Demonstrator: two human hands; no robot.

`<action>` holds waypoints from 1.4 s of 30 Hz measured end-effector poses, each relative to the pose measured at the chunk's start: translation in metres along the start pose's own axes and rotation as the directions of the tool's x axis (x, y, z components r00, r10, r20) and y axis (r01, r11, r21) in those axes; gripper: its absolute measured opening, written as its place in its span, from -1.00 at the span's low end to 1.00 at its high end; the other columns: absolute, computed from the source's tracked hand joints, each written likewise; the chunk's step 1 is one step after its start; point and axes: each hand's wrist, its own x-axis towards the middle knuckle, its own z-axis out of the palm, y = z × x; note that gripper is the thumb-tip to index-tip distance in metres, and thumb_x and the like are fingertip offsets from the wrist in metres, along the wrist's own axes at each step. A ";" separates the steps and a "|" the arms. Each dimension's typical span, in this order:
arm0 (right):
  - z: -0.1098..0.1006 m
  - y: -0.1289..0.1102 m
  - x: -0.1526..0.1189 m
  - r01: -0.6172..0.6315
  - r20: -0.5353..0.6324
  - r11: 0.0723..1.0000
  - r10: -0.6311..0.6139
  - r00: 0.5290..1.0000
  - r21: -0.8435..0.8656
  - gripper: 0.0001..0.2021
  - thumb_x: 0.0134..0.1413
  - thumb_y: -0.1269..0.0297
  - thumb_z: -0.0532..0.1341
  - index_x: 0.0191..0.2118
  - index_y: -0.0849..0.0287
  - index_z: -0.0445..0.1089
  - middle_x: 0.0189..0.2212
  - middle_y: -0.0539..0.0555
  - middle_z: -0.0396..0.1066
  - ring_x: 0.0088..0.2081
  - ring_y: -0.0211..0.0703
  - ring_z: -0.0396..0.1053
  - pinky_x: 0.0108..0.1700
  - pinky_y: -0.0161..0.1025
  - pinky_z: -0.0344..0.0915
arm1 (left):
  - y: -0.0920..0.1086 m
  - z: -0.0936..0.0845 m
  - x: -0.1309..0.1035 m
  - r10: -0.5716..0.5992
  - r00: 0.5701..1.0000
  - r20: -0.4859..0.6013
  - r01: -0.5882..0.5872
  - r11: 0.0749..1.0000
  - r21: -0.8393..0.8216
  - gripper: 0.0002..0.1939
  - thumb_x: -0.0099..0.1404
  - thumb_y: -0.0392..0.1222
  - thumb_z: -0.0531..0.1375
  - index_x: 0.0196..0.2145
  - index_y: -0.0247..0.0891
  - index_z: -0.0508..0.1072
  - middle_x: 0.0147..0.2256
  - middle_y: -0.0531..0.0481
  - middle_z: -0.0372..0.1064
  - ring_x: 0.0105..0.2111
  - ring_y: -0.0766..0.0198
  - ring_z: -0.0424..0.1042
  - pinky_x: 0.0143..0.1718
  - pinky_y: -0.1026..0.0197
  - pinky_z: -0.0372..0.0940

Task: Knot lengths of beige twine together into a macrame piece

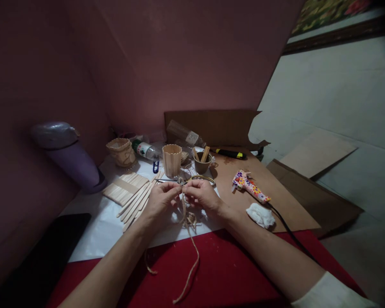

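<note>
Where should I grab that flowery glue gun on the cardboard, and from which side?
Probably by the handle of the glue gun, the stub sticking up at its far-left end, coming from above. It lies flat on the cardboard, so the handle's sides are open. Its cord trails toward you, and the white cloth crowds the near end.

Floral pink glue gun (250,187); red cloth (231,273).

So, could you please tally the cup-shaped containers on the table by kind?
Cup of upright wooden sticks: 1
Small dark cup holding sticks: 1
Twine-wrapped pot: 1
Total: 3
Both hands, left hand and right hand, pinch jute twine.
</note>
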 end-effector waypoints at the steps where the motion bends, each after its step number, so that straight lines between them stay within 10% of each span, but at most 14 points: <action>1: 0.000 0.000 0.000 0.015 0.000 1.000 -0.015 1.000 0.006 -0.84 -0.22 0.28 0.27 -0.57 0.22 0.29 -0.70 -0.09 0.27 -0.69 -0.43 0.12 -0.66 -0.45 0.03 | -0.001 0.000 0.001 0.006 1.000 0.003 -0.007 1.000 0.008 -0.82 0.00 -0.23 0.33 -0.49 -0.36 0.41 -0.60 0.08 0.29 -0.62 0.45 0.26 -0.56 0.34 0.19; 26: -0.004 0.003 0.003 0.006 0.066 0.999 -0.009 0.998 0.047 -0.76 -0.22 0.20 0.33 -0.56 0.23 0.30 -0.69 -0.10 0.25 -0.71 -0.43 0.14 -0.71 -0.45 -0.09 | 0.001 0.001 -0.001 -0.013 1.000 -0.016 0.012 0.999 -0.051 -0.78 -0.06 -0.22 0.37 -0.45 -0.34 0.45 -0.57 0.06 0.34 -0.60 0.40 0.31 -0.57 0.34 0.19; 42: -0.029 -0.019 0.017 0.300 -0.401 0.944 -0.224 0.888 0.137 -0.90 -0.15 0.33 0.13 -0.56 0.24 0.27 -0.72 -0.02 0.31 -0.75 -0.45 0.09 -0.78 -0.50 -0.14 | 0.018 0.009 -0.019 -0.328 0.897 0.295 0.267 0.936 0.228 -0.79 0.12 -0.14 0.23 -0.34 -0.34 0.50 -0.65 0.04 0.34 -0.78 0.51 0.09 -0.75 0.38 -0.16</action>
